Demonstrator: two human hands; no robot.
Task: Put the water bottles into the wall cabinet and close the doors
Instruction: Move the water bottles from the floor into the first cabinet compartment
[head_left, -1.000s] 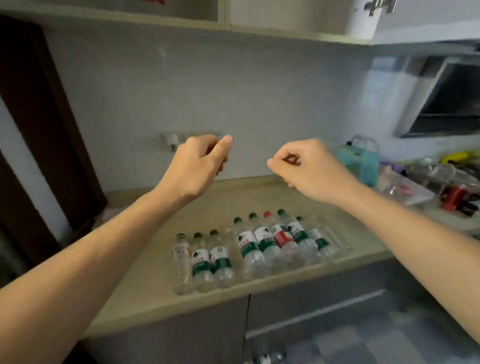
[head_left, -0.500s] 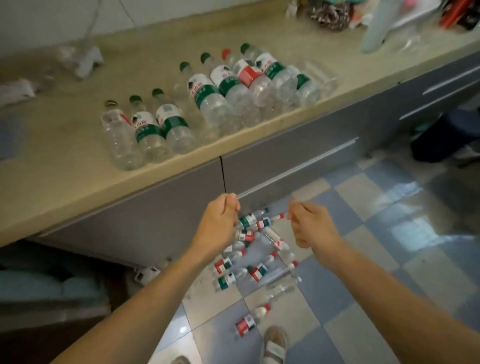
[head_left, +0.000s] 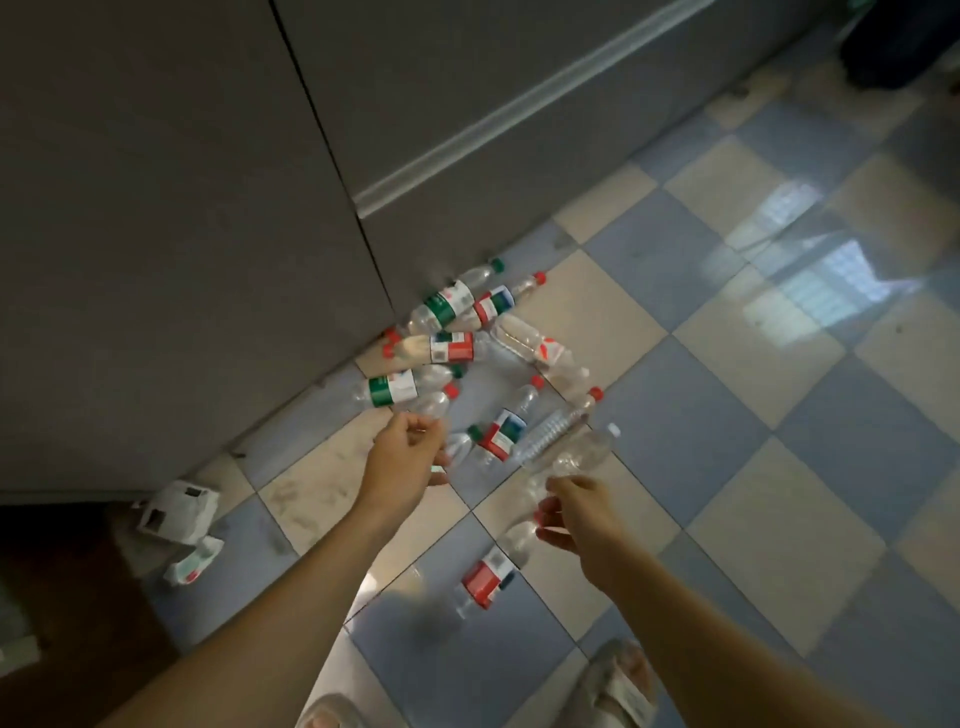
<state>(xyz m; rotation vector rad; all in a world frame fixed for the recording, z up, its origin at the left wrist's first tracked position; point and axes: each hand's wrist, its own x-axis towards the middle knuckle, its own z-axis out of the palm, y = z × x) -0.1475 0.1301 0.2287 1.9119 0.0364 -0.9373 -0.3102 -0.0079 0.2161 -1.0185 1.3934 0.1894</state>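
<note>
Both hands reach down over the bottle pile: the left hand (head_left: 408, 457) has loosely curled fingers close above a clear bottle, but whether it grips anything I cannot tell; the right hand (head_left: 576, 514) likewise. The water bottles (head_left: 457, 348) lie scattered flat on the checkered floor (head_left: 727, 415) against the base cabinet (head_left: 182, 208), so they must be gathered before any reach the wall cabinet, out of view

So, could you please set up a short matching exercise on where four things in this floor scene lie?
Things:
1. green-label bottle
2. lone red-label bottle
3. crumpled white packaging
4. sandal

Places:
A. bottom edge, near the right forearm
B. against the cabinet base, top of the pile
C. floor left of the left arm
D. below the right hand, apart from the pile

Pairs: 1-B, 2-D, 3-C, 4-A
</note>
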